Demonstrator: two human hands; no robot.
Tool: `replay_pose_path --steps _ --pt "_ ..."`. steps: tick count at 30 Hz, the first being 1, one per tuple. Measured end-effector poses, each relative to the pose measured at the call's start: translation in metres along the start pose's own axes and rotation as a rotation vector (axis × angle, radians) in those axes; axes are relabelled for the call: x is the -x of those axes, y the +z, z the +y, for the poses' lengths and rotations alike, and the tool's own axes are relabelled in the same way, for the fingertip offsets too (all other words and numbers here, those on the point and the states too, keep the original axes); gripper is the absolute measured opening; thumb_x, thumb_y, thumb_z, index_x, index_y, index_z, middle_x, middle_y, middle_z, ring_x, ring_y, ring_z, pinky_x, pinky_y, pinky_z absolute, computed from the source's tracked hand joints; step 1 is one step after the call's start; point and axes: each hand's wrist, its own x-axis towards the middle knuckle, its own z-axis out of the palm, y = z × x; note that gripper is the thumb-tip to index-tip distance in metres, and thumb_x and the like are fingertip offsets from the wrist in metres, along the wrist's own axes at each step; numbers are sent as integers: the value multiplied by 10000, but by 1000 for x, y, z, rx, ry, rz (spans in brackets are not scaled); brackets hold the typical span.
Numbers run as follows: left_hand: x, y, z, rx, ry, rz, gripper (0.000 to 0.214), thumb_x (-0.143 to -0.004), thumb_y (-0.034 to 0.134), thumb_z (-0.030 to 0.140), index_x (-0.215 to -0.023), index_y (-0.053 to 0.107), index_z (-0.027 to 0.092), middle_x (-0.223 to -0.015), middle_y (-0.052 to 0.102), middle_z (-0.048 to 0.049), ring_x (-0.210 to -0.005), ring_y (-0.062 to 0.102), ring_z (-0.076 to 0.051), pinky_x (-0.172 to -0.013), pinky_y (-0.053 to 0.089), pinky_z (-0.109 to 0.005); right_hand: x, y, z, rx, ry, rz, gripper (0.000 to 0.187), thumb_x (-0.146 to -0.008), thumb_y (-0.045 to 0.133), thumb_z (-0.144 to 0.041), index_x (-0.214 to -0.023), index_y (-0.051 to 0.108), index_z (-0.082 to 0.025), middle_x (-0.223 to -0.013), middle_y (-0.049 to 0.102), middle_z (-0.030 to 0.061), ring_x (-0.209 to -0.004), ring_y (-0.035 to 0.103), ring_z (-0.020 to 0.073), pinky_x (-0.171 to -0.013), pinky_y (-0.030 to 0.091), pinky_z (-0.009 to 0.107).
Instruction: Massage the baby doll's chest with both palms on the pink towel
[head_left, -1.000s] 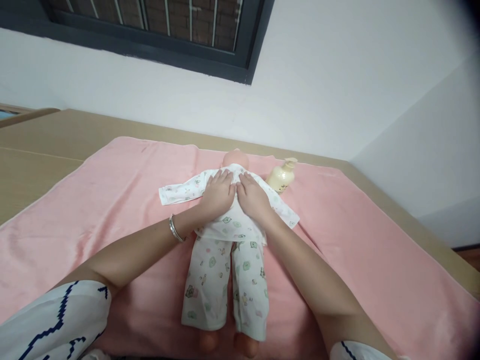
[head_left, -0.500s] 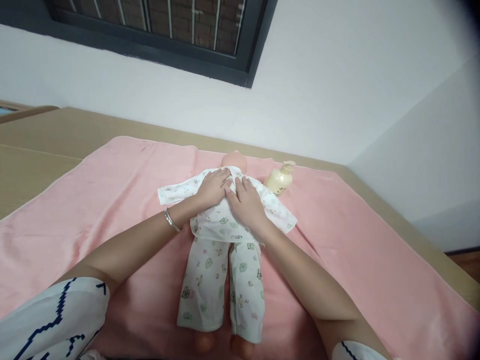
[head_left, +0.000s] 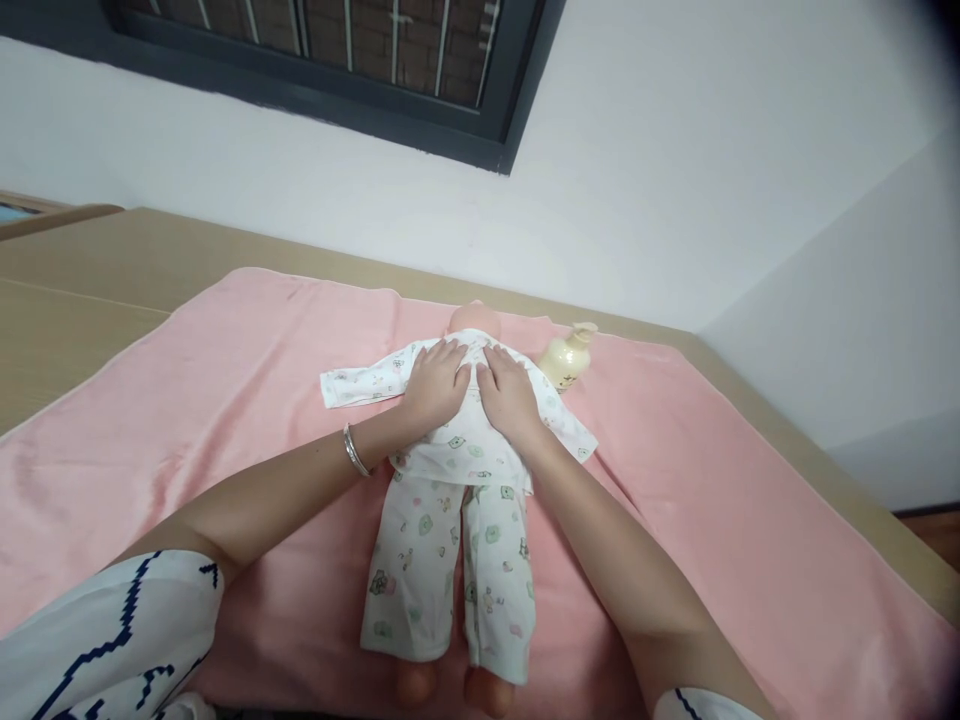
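A baby doll (head_left: 472, 318) in white printed pyjamas (head_left: 448, 540) lies on a pink towel (head_left: 225, 400), head away from me, feet near the bottom edge. My left hand (head_left: 436, 384) rests flat on the doll's upper body, fingers stretched toward the collar. Beside it, my right hand (head_left: 510, 392) lies flat on the shirt as well, fingers spread. Both palms press on the cloth and hold nothing. A silver bangle (head_left: 353, 451) circles my left wrist.
A cream pump bottle (head_left: 567, 360) stands on the towel just right of the doll's head. The towel covers a tan wooden surface (head_left: 90, 290) set against a white wall, with a dark-framed window above.
Both hands shifted slightly on the doll's chest, sliding up and apart a little. The camera view moved a bit; the doll and bottle stay in place.
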Motion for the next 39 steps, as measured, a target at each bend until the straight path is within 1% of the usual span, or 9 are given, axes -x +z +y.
replay_pose_path --steps 6,11,14,18,22,28,31,36,39 --pt "17 -12 21 -70 63 -76 520 -1010 271 288 -1467 441 110 -1558 411 -131 -1489 297 -291 -1207 271 -509 -2 -6 2 75 -71 -48 538 -1011 279 -328 -1439 479 -72 -1518 445 186 -1443 372 294 -1198 253 531" --pt "-6 -14 3 46 14 -103 518 -1027 223 288 -1467 450 136 -1571 399 -76 -1488 313 -227 -1234 245 -456 20 -10 -27 211 -84 -81 568 -992 290 -281 -1481 402 -15 -1520 413 245 -1448 355 341 -1187 280 539" --pt "-14 -13 -5 66 -33 -96 522 -1023 219 269 -1455 458 99 -1564 406 -96 -1476 338 -217 -1238 242 -436 26 -12 -35 214 -132 -123 556 -969 346 -263 -1481 430 -63 -1547 391 205 -1462 330 346 -1202 264 532" --pt "4 -10 10 -9 -13 -57 512 -1005 273 269 -1462 452 119 -1571 395 -97 -1494 298 -254 -1237 227 -490 7 -11 -11 83 -60 -100 543 -992 300 -305 -1467 458 -95 -1562 388 152 -1470 329 302 -1219 249 495" --pt "18 -11 24 -26 63 -70 500 -999 291 270 -1454 459 149 -1570 398 -88 -1497 292 -249 -1228 240 -501 -9 -8 11 33 0 -86 578 -1004 292 -392 -1451 453 -63 -1529 426 192 -1468 335 293 -1204 270 499" --pt "-15 -18 -4 25 1 -101 504 -1015 246 290 -1412 494 102 -1527 457 -131 -1455 373 -253 -1208 293 -441 21 -15 -24 140 -42 -147 591 -990 296 -315 -1490 388 -14 -1566 363 195 -1493 275 312 -1227 242 475" --pt "-25 -18 -13 7 -36 -130 494 -1014 267 309 -1379 516 90 -1505 479 -148 -1424 419 -269 -1182 334 -420 28 -18 -34 131 -78 -193 588 -974 325 -287 -1505 382 -44 -1588 335 157 -1510 232 310 -1237 227 476" --pt "1 -15 10 -188 56 -88 493 -997 318 265 -1422 457 58 -1502 468 -189 -1430 397 -310 -1177 314 -472 3 -11 -4 0 -24 -139 570 -1013 275 -376 -1469 441 -76 -1584 343 160 -1501 266 286 -1236 210 492" --pt "15 -18 23 -244 126 -81 466 -972 352 225 -1375 503 45 -1443 521 -215 -1387 447 -329 -1124 366 -483 -8 -6 11 -49 -21 -79 540 -1017 282 -402 -1404 515 -105 -1541 418 167 -1486 301 277 -1220 233 496"
